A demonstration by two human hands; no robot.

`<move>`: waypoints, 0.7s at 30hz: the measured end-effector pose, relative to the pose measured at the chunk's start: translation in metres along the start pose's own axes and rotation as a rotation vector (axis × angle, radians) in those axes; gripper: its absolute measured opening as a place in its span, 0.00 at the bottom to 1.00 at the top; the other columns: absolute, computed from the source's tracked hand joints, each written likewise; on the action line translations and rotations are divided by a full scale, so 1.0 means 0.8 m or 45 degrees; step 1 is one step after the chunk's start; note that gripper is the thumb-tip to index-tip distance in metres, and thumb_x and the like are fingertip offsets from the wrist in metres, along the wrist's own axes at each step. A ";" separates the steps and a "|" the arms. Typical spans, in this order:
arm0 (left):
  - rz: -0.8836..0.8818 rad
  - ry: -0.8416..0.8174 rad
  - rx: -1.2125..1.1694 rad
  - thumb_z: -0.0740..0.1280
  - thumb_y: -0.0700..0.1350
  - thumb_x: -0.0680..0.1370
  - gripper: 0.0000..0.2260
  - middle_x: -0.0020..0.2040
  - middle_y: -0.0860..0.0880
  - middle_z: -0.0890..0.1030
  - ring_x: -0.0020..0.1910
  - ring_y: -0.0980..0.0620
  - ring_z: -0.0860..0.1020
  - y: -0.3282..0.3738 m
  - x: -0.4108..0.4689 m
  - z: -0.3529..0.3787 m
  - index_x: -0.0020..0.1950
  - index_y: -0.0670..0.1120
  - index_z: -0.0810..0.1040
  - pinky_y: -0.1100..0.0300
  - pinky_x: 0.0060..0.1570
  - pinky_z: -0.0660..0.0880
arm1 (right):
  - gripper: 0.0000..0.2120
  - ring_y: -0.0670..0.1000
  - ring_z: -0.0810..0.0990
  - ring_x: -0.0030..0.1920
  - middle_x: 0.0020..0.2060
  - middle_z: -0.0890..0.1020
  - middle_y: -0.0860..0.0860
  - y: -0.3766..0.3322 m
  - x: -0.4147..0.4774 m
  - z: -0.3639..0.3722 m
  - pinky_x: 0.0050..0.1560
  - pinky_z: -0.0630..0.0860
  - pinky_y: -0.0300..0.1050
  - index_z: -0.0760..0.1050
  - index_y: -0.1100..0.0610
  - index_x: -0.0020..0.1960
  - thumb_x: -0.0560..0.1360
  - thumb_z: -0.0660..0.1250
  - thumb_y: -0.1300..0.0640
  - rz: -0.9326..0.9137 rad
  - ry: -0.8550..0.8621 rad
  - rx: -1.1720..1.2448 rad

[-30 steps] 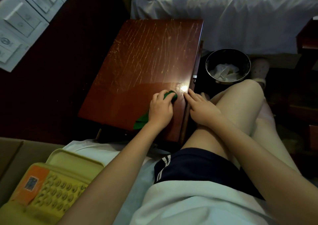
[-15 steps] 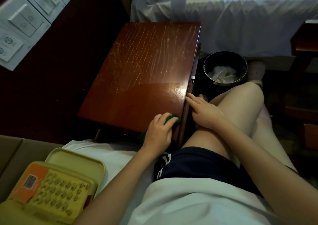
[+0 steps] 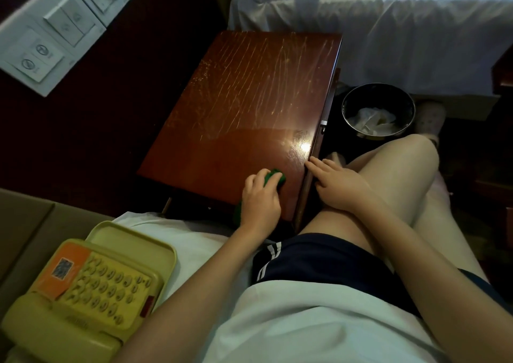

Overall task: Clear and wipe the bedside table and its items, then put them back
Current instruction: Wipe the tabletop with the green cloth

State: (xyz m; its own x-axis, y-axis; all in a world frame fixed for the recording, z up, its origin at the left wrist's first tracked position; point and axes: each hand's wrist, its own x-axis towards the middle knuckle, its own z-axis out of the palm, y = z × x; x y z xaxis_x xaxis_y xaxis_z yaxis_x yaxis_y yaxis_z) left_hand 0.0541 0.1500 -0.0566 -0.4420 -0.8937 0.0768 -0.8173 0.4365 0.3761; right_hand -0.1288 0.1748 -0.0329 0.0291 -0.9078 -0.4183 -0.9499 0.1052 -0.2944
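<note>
The reddish wooden bedside table [image 3: 244,107] has a bare, streaked top. My left hand [image 3: 259,198] grips a green cloth [image 3: 274,176] and presses it on the table's near right corner. Part of the cloth hangs off the near edge under my wrist. My right hand [image 3: 337,182] rests with straight fingers on my knee, fingertips touching the table's right edge. A yellow telephone [image 3: 83,293] lies on the white bedding at lower left, off the table.
A round metal bin [image 3: 379,110] with crumpled paper stands on the floor right of the table. A bed with white sheets [image 3: 388,23] lies behind. A wall switch panel [image 3: 52,26] is at upper left. My bare legs fill the lower right.
My left hand slid the cloth back toward the table's near edge, then a little forward again onto the near right corner. My right hand stayed at the table's right edge.
</note>
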 end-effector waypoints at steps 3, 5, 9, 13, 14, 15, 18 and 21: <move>0.229 -0.069 -0.013 0.54 0.41 0.73 0.19 0.57 0.42 0.78 0.52 0.42 0.73 0.009 -0.026 0.009 0.59 0.42 0.79 0.50 0.48 0.75 | 0.30 0.49 0.48 0.76 0.77 0.47 0.45 -0.001 0.000 0.000 0.70 0.59 0.48 0.44 0.48 0.77 0.79 0.52 0.57 -0.008 -0.007 -0.004; 0.350 -0.129 -0.019 0.54 0.41 0.73 0.19 0.58 0.42 0.78 0.53 0.45 0.69 0.010 -0.039 0.014 0.59 0.43 0.79 0.51 0.46 0.75 | 0.28 0.49 0.48 0.76 0.77 0.48 0.45 -0.002 -0.001 0.000 0.71 0.60 0.48 0.46 0.48 0.77 0.80 0.51 0.56 0.001 0.009 0.010; 0.483 -0.253 -0.038 0.54 0.41 0.74 0.20 0.61 0.42 0.76 0.57 0.45 0.68 -0.005 -0.039 0.004 0.62 0.43 0.77 0.49 0.50 0.74 | 0.25 0.49 0.49 0.76 0.77 0.49 0.46 -0.006 -0.003 0.000 0.70 0.61 0.49 0.48 0.48 0.77 0.81 0.49 0.53 0.011 0.054 -0.005; 0.492 -0.250 0.011 0.54 0.41 0.74 0.21 0.60 0.42 0.77 0.56 0.46 0.68 -0.036 -0.030 -0.014 0.63 0.42 0.77 0.50 0.53 0.73 | 0.24 0.50 0.49 0.76 0.77 0.50 0.47 -0.005 -0.006 -0.001 0.70 0.60 0.49 0.49 0.48 0.77 0.82 0.49 0.51 0.008 0.061 -0.020; 0.416 -0.217 -0.005 0.54 0.41 0.74 0.20 0.59 0.41 0.77 0.56 0.46 0.68 -0.048 -0.024 -0.018 0.62 0.42 0.77 0.49 0.54 0.73 | 0.24 0.50 0.49 0.76 0.77 0.50 0.47 -0.005 -0.007 -0.002 0.70 0.60 0.49 0.49 0.48 0.77 0.82 0.49 0.51 0.002 0.063 -0.018; 0.323 -0.180 -0.013 0.54 0.41 0.75 0.20 0.60 0.41 0.76 0.56 0.45 0.68 -0.060 -0.017 -0.023 0.63 0.42 0.77 0.48 0.55 0.73 | 0.24 0.50 0.49 0.76 0.77 0.50 0.47 -0.006 -0.006 -0.002 0.70 0.60 0.49 0.49 0.48 0.77 0.82 0.49 0.51 -0.007 0.068 -0.013; 0.000 -0.069 -0.011 0.56 0.38 0.79 0.17 0.65 0.42 0.73 0.63 0.42 0.67 -0.086 0.012 -0.034 0.66 0.43 0.74 0.46 0.62 0.68 | 0.24 0.50 0.50 0.76 0.77 0.51 0.47 -0.013 -0.003 -0.002 0.70 0.61 0.49 0.49 0.48 0.77 0.82 0.49 0.51 -0.053 0.075 -0.023; -0.374 -0.011 -0.100 0.54 0.39 0.82 0.17 0.69 0.45 0.68 0.67 0.45 0.63 -0.082 0.044 -0.041 0.69 0.45 0.71 0.54 0.64 0.62 | 0.24 0.51 0.49 0.76 0.77 0.50 0.48 -0.022 0.002 -0.001 0.71 0.60 0.49 0.49 0.49 0.77 0.82 0.48 0.51 -0.088 0.048 -0.041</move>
State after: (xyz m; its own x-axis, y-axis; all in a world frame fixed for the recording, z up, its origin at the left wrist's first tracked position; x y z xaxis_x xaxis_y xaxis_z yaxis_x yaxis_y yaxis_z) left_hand 0.1041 0.0866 -0.0482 -0.1946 -0.9794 -0.0534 -0.8798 0.1502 0.4510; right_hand -0.1122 0.1709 -0.0274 0.0841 -0.9272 -0.3649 -0.9555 0.0288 -0.2934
